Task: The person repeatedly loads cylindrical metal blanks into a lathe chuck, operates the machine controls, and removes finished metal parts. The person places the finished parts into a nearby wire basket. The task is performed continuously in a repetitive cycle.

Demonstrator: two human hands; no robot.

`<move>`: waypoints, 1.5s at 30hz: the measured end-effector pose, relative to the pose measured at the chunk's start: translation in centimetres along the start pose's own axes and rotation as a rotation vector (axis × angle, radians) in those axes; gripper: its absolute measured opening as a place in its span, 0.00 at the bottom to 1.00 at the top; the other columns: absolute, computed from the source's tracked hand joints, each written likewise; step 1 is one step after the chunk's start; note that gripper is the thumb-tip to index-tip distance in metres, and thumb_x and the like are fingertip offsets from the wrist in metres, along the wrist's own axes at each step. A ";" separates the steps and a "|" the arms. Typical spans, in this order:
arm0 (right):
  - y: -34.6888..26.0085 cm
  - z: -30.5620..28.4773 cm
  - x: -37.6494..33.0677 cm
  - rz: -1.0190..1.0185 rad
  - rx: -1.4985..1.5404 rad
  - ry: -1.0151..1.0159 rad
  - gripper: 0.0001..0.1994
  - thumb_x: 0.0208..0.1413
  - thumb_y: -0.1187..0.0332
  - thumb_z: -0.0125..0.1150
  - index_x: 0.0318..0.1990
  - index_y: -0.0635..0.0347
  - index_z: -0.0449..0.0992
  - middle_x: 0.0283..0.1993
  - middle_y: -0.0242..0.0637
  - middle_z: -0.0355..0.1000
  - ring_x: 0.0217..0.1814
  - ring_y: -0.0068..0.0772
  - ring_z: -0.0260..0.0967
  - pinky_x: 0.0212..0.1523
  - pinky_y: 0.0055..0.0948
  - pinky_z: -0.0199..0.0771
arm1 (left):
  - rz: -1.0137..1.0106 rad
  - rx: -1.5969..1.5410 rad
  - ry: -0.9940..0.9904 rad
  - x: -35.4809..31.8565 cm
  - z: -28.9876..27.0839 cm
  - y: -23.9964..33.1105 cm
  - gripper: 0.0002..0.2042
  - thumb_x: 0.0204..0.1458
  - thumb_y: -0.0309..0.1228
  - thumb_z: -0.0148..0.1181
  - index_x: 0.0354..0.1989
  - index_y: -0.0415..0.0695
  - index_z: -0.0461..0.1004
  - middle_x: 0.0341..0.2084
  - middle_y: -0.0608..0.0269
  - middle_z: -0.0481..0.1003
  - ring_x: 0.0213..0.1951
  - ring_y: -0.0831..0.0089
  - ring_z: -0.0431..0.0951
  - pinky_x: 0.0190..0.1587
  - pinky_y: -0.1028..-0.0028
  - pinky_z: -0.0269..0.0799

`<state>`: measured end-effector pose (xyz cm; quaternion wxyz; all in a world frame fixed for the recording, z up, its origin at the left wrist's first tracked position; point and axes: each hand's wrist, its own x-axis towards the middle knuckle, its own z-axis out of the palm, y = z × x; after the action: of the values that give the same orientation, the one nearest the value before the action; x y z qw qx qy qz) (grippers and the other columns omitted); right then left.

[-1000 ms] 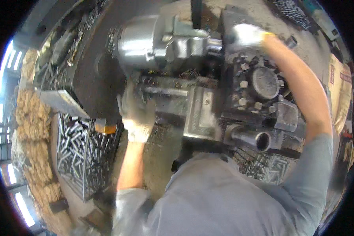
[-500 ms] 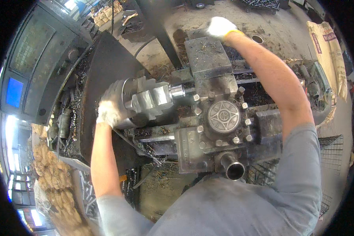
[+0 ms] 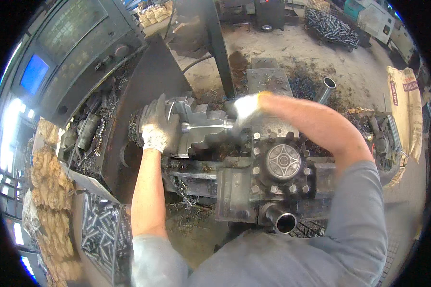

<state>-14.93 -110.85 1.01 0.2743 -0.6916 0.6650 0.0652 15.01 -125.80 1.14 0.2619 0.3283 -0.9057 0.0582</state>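
Note:
My left hand (image 3: 158,126), in a whitish glove greyed at the fingers, lies flat with fingers stretched out against the side of a lathe chuck. The chuck's stepped metal jaws (image 3: 201,125) stand out to the right, and a shiny cylindrical end (image 3: 229,124) shows at their tips. Close beside that end is my right hand (image 3: 245,107), gloved in white and smeared by motion; its fingers cannot be made out. Below it sits the dark tool post (image 3: 283,161) with a round star-patterned cap and several bolts around it.
An open-ended metal tube (image 3: 285,223) juts toward me. Another tube (image 3: 326,87) stands beyond my right arm. A slanted dark guard (image 3: 143,105) rises left of the chuck. Metal pieces fill a bin (image 3: 105,229) at lower left; paper sacks (image 3: 407,110) stand at right.
My right hand has come back from the far end of the slide to beside the chuck jaws. The chuck, blurred before, now looks sharper and turned. My left hand has flattened on it.

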 end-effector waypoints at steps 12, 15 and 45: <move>-2.0 1.2 0.7 0.084 -0.080 -0.122 0.27 0.36 0.47 0.80 0.37 0.62 0.87 0.38 0.47 0.85 0.37 0.43 0.83 0.41 0.46 0.81 | 0.006 0.024 0.084 -0.5 -0.5 0.5 0.33 0.50 0.40 0.66 0.66 0.40 0.73 0.59 0.44 0.77 0.62 0.46 0.74 0.71 0.53 0.64; -3.5 0.0 -4.0 0.107 -0.275 0.028 0.22 0.38 0.52 0.77 0.37 0.61 0.87 0.36 0.49 0.85 0.37 0.50 0.84 0.40 0.46 0.82 | -0.029 0.013 0.097 -0.9 -0.7 0.8 0.33 0.50 0.40 0.66 0.66 0.42 0.72 0.59 0.48 0.77 0.62 0.50 0.75 0.71 0.52 0.63; -21.1 35.1 -22.8 0.476 0.937 0.477 0.31 0.45 0.48 0.77 0.47 0.68 0.83 0.35 0.48 0.82 0.34 0.41 0.80 0.37 0.43 0.78 | -1.282 -2.159 -0.671 -29.3 2.2 11.0 0.16 0.64 0.40 0.55 0.53 0.43 0.77 0.45 0.58 0.82 0.48 0.61 0.82 0.58 0.59 0.78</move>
<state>12.44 -75.09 -11.94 0.3714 -0.3231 0.8037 -0.3342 26.10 -101.30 -15.08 0.1354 0.3234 -0.1983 -0.9153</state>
